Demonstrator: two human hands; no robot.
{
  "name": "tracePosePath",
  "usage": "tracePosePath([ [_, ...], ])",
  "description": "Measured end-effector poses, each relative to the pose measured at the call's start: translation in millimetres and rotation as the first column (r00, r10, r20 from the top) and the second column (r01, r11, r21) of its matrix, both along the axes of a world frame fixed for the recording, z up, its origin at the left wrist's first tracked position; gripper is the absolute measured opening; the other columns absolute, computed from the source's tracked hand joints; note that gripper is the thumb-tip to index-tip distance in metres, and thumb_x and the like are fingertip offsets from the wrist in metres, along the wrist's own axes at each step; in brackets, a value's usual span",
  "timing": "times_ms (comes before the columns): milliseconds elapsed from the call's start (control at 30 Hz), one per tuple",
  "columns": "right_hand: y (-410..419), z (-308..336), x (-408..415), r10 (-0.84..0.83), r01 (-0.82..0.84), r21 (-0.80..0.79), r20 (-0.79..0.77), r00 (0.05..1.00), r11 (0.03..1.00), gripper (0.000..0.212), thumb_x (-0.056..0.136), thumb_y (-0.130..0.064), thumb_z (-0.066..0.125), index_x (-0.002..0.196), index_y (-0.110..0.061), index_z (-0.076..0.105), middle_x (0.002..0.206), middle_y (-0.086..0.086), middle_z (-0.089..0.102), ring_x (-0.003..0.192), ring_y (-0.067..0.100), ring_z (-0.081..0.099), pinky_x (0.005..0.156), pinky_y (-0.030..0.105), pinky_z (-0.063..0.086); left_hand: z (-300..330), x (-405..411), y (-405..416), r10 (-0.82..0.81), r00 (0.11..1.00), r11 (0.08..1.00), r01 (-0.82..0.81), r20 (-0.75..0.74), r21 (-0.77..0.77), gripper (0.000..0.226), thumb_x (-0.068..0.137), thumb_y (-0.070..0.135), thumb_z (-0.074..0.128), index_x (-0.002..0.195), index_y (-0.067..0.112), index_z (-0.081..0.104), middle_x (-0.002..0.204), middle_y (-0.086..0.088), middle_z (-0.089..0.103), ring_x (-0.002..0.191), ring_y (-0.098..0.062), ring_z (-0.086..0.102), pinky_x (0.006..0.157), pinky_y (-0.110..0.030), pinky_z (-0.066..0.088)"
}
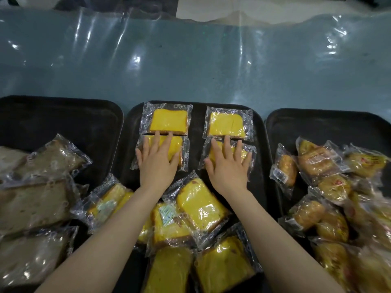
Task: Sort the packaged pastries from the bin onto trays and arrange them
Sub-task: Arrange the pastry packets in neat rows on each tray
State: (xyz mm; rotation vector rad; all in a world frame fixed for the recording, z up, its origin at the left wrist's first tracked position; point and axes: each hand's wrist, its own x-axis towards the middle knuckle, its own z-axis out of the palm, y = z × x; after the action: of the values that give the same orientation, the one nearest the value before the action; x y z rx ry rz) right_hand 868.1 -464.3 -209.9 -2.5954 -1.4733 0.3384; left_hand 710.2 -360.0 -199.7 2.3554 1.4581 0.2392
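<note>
Left hand [156, 159] flat on yellow cake pack [178, 144]; right hand [229, 163] likewise.

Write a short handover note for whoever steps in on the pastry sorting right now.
Hands: left hand and right hand each press flat on a yellow cake pack in the second row of the middle tray.
Done: two yellow packs sit squared in the back row; the second row is being aligned below them.
Left: the loose yellow pile at the front of the middle tray needs lining up. Brown slices on the left tray and golden buns on the right tray lie heaped and unarranged.
</note>
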Motion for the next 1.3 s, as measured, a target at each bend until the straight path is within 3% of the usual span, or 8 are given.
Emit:
tracePosePath([
  [167, -6.5, -9.0, 15.7, 0.143, -0.141, -0.025, 0.121, 0.982, 0.99, 0.058, 0.094, -0.061, 0.005, 0.149, -0.043, -0.003, 0.161, 0.0, -0.007, 0.144, 0.033, -0.018, 0.11, 0.057, -0.014, -10.9, 5.1, -3.1, -0.109, 0.958, 0.992, 0.086, -0.265, -0.095, 0.066, 0.091, 0.063, 0.015, 0.147, 0.039, -0.01, 0.155, -0.004, -0.023, 0.138, -0.033, -0.028, 0.105, -0.055, -0.018],
  [400, -16.6, 13.1, 9.3, 0.172, -0.178, 0.067, 0.082, 0.982, 0.982, 0.063, 0.097, -0.051, 0.032, 0.152, -0.033, 0.007, 0.16, -0.003, -0.008, 0.145, 0.03, -0.02, 0.111, 0.058, -0.014, 21.5, -18.9, -25.1, -0.204, 0.979, 0.979, 0.204, 0.016, -0.006, 0.067, 0.095, 0.044, 0.039, 0.149, 0.032, 0.003, 0.157, 0.002, -0.008, 0.139, -0.012, -0.017, 0.11, -0.037, -0.014],
  [533, -49.2, 32.6, -33.0, 0.108, -0.05, 0.228, -0.248, 0.963, 0.972, 0.051, 0.088, -0.05, 0.053, 0.134, -0.028, 0.047, 0.141, -0.005, 0.044, 0.132, 0.02, 0.037, 0.11, 0.041, 0.03, 20.2, -61.9, -56.7, -0.179, 0.981, 0.973, 0.167, -0.069, -0.16, 0.072, 0.091, 0.059, 0.031, 0.15, 0.026, 0.005, 0.158, 0.0, -0.003, 0.143, -0.016, -0.009, 0.113, -0.038, -0.008],
  [833, -111.5, 23.6, -79.2, 0.078, -0.034, 0.105, -0.452, 0.889, 0.994, 0.065, 0.087, -0.052, 0.061, 0.145, -0.041, 0.033, 0.159, -0.004, 0.02, 0.145, 0.017, 0.013, 0.117, 0.036, 0.019, 10.6, -100.4, -96.8, -0.309, 0.884, 0.941, 0.231, -0.35, -0.248, 0.119, 0.055, 0.092, 0.003, 0.15, 0.021, -0.001, 0.158, -0.001, -0.011, 0.142, -0.019, -0.019, 0.108, -0.049, -0.019],
  [1000, -131.6, 30.5, -73.0, 0.031, 0.034, 0.136, -0.448, 0.893, 0.99, 0.063, 0.084, -0.037, 0.07, 0.139, -0.04, 0.041, 0.144, -0.009, 0.042, 0.135, 0.014, 0.031, 0.108, 0.032, 0.03, 17.8, -111.6, -110.3, -0.27, 0.952, 0.941, 0.229, -0.142, -0.249, 0.064, 0.078, 0.071, 0.047, 0.13, 0.035, 0.047, 0.154, 0.007, 0.023, 0.144, -0.015, 0.004, 0.111, -0.046, -0.012],
  [1100, -139.5, 34.8, -56.6, -0.071, 0.119, 0.185, -0.249, 0.966, 0.975, 0.066, 0.082, -0.028, 0.073, 0.139, -0.038, 0.041, 0.141, -0.007, 0.045, 0.132, 0.018, 0.037, 0.111, 0.041, 0.032, 28.5, -116.1, -109.2, -0.108, 0.992, 0.949, 0.124, 0.071, -0.289, 0.044, 0.074, 0.055, 0.068, 0.11, 0.033, 0.057, 0.12, 0.009, 0.059, 0.121, -0.021, 0.047, 0.103, -0.044, 0.036],
  [1200, -138.0, 36.0, -40.4, -0.016, 0.023, 0.119, -0.062, 0.998, 0.993, 0.073, 0.084, -0.012, 0.066, 0.143, -0.04, 0.033, 0.154, -0.01, 0.028, 0.146, 0.019, 0.01, 0.116, 0.053, -0.008, 46.8, -115.2, -96.3, 0.049, 0.958, 0.965, 0.027, 0.282, -0.262, 0.03, 0.075, 0.034, 0.076, 0.093, 0.035, 0.052, 0.093, 0.018, 0.056, 0.088, -0.007, 0.054, 0.063, -0.02, 0.04],
  [1300, -127.1, 32.9, -33.0, 0.045, -0.045, 0.009, 0.015, 0.999, 0.999, 0.075, 0.083, 0.002, 0.053, 0.141, -0.04, 0.033, 0.161, -0.008, 0.005, 0.146, 0.022, -0.017, 0.105, 0.053, -0.024, 61.8, -102.4, -73.2, -0.014, 0.939, 0.993, 0.054, 0.344, -0.105, 0.031, 0.075, 0.02, 0.076, 0.084, 0.034, 0.05, 0.087, 0.019, 0.052, 0.082, -0.005, 0.052, 0.062, -0.019, 0.034],
])
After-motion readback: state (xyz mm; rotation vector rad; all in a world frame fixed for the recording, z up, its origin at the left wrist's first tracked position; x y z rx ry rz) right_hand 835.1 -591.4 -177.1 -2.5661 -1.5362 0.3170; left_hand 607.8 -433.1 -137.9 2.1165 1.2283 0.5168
